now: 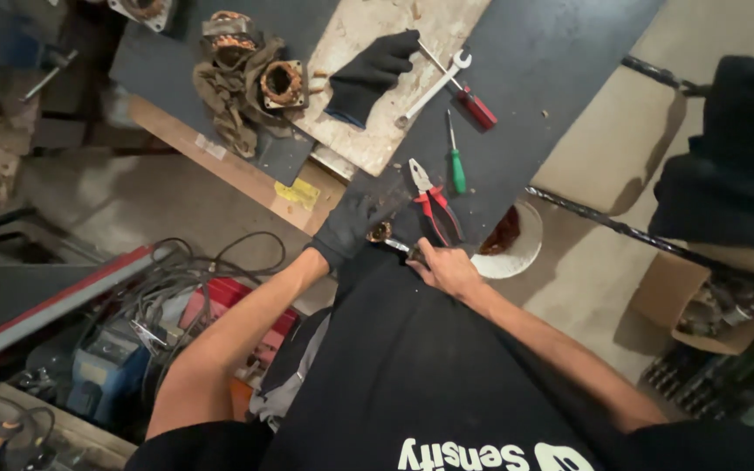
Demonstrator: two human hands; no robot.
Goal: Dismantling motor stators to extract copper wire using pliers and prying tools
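Note:
My left hand (349, 224) wears a black glove and grips a small rusty round part (380, 232) at the near edge of the dark workbench (534, 61). My bare right hand (447, 269) is closed on a thin metal tool (400, 247) whose tip meets that part. Red-handled pliers (434, 205) lie on the bench just beyond my right hand. A green-handled screwdriver (455, 161) lies a little farther out.
A spare black glove (370, 74), a spanner (434, 87) and a red-handled screwdriver (469, 98) lie on a pale board (394, 26). Rusty motor parts (283, 85) sit on a rag. A white bowl (510, 242) is under the bench edge. Cables (176, 279) and a cardboard box (700, 305) are on the floor.

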